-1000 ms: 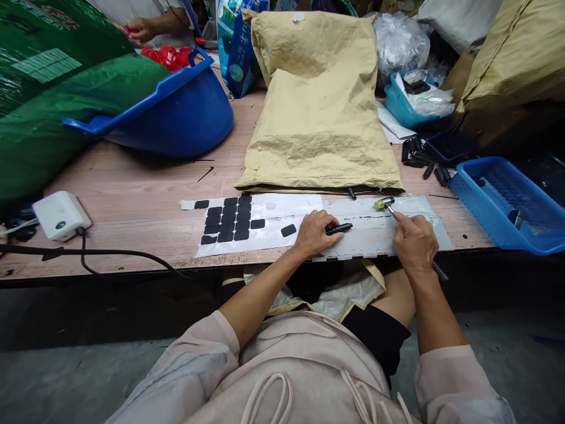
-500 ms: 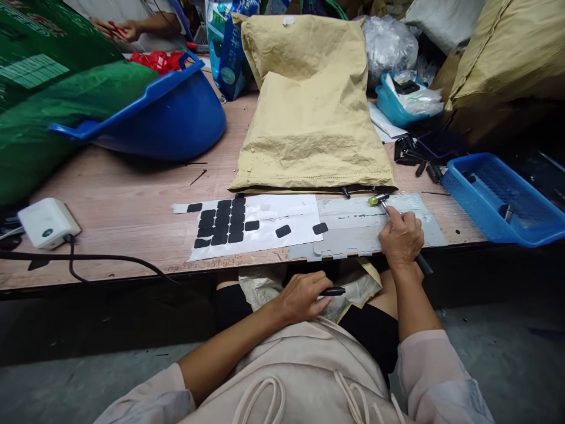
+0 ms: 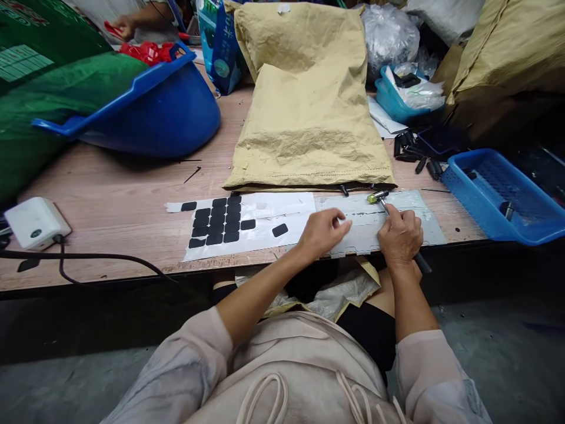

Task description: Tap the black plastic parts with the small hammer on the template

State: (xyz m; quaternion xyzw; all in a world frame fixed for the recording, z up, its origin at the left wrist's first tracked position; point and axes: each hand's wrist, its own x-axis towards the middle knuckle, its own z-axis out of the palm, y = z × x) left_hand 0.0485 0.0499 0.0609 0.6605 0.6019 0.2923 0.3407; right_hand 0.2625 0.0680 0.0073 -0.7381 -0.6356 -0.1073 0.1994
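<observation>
**Hammer in your right hand, over the grey board**

The hammer (image 3: 378, 197) has its yellow-green and metal head above the far part of the grey board (image 3: 357, 235), near the paper bag (image 3: 313, 129). Your right hand (image 3: 401, 235) is closed around its dark handle, which slants back past the table edge. Your left hand (image 3: 322, 232) is loosely curled, thumb and forefinger slightly apart, over the board's left part. Beside it lies a white sheet (image 3: 260, 241) with black patches (image 3: 216, 221). Well to the right sits a blue basket (image 3: 536, 227).
</observation>
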